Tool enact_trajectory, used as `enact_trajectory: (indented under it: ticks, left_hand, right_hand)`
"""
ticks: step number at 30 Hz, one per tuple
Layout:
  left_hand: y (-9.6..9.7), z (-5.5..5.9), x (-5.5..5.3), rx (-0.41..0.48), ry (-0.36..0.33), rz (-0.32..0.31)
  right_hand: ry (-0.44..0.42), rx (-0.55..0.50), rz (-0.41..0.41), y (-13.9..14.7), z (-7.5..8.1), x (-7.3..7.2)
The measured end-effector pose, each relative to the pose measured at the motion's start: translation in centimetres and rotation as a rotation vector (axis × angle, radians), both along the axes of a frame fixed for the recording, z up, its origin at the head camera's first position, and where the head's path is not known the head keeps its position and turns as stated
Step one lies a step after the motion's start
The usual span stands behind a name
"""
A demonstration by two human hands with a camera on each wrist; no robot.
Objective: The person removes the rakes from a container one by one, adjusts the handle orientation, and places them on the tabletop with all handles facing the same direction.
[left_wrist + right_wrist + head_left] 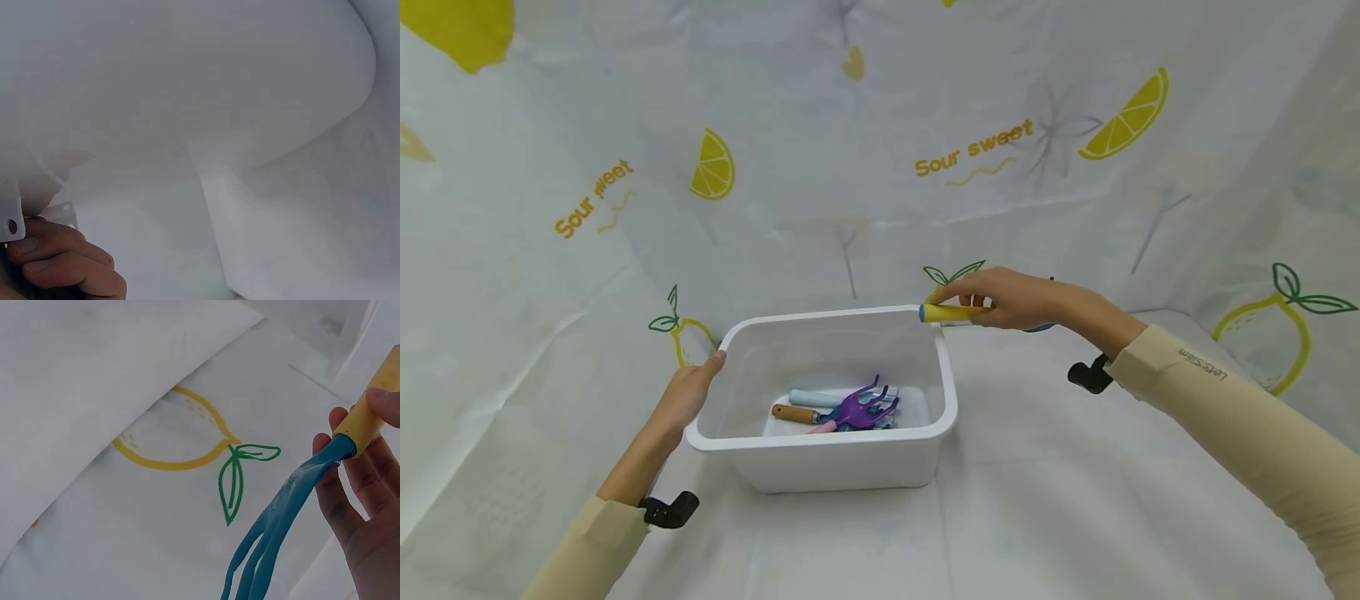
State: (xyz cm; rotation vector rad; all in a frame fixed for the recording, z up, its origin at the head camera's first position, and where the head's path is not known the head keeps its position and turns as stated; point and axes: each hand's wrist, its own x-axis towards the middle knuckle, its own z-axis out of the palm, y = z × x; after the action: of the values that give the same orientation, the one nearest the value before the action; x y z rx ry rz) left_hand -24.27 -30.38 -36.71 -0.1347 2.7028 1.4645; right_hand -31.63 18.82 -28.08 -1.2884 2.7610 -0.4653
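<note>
A white plastic tub (835,467) stands on the white cloth. My left hand (687,398) grips its left rim, thumb on top; in the left wrist view its fingers (75,259) curl beneath the rim. Over the tub's back right corner, my right hand (1015,298) holds a hand rake by its yellow handle (953,313). The right wrist view shows the rake's blue tines (275,512) pointing away from the tub. Inside the tub lie a purple hand rake (856,411) with a pink handle, a wooden handle (793,414) and a light blue handle (814,398), their heads partly hidden.
Behind the tub rises a white cloth backdrop (820,233) printed with lemons and words. The same pale cloth (1075,483) spreads to the right and in front of the tub. A black wrist camera (672,510) sits on the left wrist, another (1090,377) on the right.
</note>
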Motion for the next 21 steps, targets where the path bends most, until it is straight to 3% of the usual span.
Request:
enact_trajectory:
  ticks: [11,21]
  left_hand:
    - [0.0,0.2,-0.1,0.005,0.012,-0.008]
    - [0.0,0.0,0.0,0.028,0.001,-0.011]
  right_hand:
    - [-0.061,-0.013,-0.106,4.0,-3.6,-0.4]
    - [-0.089,0.031,-0.185,6.8,-9.0,-2.1]
